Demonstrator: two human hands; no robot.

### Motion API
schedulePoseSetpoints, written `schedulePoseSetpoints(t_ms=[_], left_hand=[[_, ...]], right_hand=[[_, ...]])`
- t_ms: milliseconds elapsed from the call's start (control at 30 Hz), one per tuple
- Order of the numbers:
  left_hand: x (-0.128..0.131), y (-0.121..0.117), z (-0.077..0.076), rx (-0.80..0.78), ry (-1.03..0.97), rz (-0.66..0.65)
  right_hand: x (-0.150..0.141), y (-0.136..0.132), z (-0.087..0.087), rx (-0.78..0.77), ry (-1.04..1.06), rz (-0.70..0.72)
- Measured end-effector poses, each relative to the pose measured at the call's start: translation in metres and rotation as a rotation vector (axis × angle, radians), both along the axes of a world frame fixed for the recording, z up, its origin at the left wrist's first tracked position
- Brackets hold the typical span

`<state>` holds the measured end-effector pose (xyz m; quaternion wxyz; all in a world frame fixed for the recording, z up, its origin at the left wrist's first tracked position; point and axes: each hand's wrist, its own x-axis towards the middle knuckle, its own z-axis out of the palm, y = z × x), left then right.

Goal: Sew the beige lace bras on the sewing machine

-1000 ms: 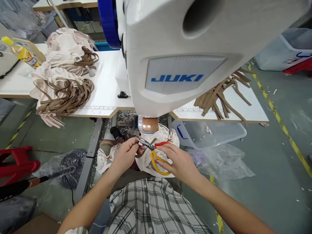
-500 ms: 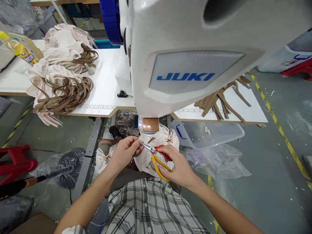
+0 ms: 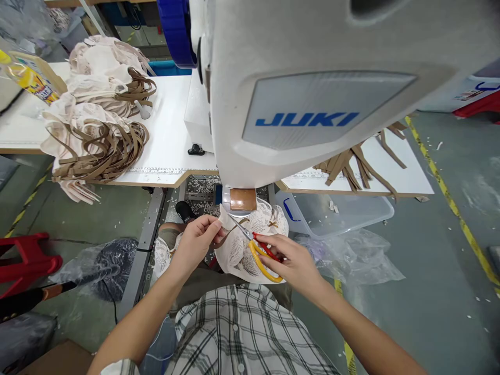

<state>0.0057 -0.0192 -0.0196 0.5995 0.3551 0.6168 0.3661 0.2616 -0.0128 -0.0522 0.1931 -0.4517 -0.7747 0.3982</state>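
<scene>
My left hand (image 3: 199,237) pinches the edge of a cream lace bra (image 3: 238,252), just left of the sewing machine's round plate. The bra hangs below the machine head over my lap, with a small brown bow on its lace. In my right hand (image 3: 295,260) is a pair of scissors (image 3: 262,256) with one red and one yellow handle loop. Their blades point up and left, lying beside the pinched fabric near my left fingertips. Whether the blade tips touch the fabric I cannot tell.
The large white sewing machine (image 3: 312,109) fills the space ahead. Piled bras with brown straps (image 3: 101,148) lie on the white table to the left; loose brown strips (image 3: 351,166) lie on the right. Below stands a clear plastic bin (image 3: 344,213). A red stool (image 3: 29,260) is at left.
The scissors have shifted slightly right and turned, their handle loops lower and farther right. More of the fabric edge shows above my left fingertips.
</scene>
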Motion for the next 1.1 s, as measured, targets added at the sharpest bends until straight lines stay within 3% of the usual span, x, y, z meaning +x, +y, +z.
schedulePoseSetpoints(t_ms=[133, 200, 267, 367, 433, 533, 567, 633, 700, 767, 867, 1000, 1100], left_hand=[[-0.009, -0.002, -0.003, 0.18, 0.377, -0.058], [-0.013, -0.002, -0.003, 0.259, 0.61, -0.114], [-0.017, -0.001, 0.0, 0.309, 0.719, -0.184], [-0.026, 0.007, 0.012, 0.23, 0.561, -0.261], [-0.033, 0.015, 0.022, 0.103, 0.38, -0.297], [-0.041, 0.023, 0.031, 0.058, 0.44, -0.331], [-0.04, 0.023, 0.031, 0.11, 0.56, -0.349], [-0.03, 0.02, 0.028, 0.299, 0.828, -0.397], [-0.013, 0.012, 0.024, 0.521, 0.971, -0.484], [0.007, 0.002, 0.023, 0.647, 0.974, -0.575], [0.032, -0.009, 0.03, 0.654, 0.867, -0.637], [0.051, -0.006, 0.046, 0.459, 0.542, -0.45], [0.056, 0.002, 0.052, 0.339, 0.394, -0.256]], right_hand=[[0.026, 0.02, 0.002, 0.055, -0.137, -0.086], [0.037, 0.051, 0.004, 0.129, -0.245, -0.143], [0.045, 0.093, 0.006, 0.233, -0.341, -0.223], [0.049, 0.154, 0.012, 0.401, -0.407, -0.23], [0.044, 0.169, 0.022, 0.492, -0.383, -0.228], [0.02, 0.136, 0.038, 0.404, -0.186, -0.225], [0.01, 0.114, 0.041, 0.289, -0.095, -0.149], [-0.009, 0.065, 0.04, 0.032, 0.017, 0.18], [-0.025, 0.026, 0.031, -0.021, 0.046, 0.289], [-0.034, 0.004, 0.019, -0.044, 0.115, 0.237], [-0.041, -0.001, 0.013, -0.222, 0.417, 0.077], [-0.045, 0.014, 0.033, -0.481, 0.718, -0.276], [-0.05, 0.031, 0.054, -0.456, 0.693, -0.367]])
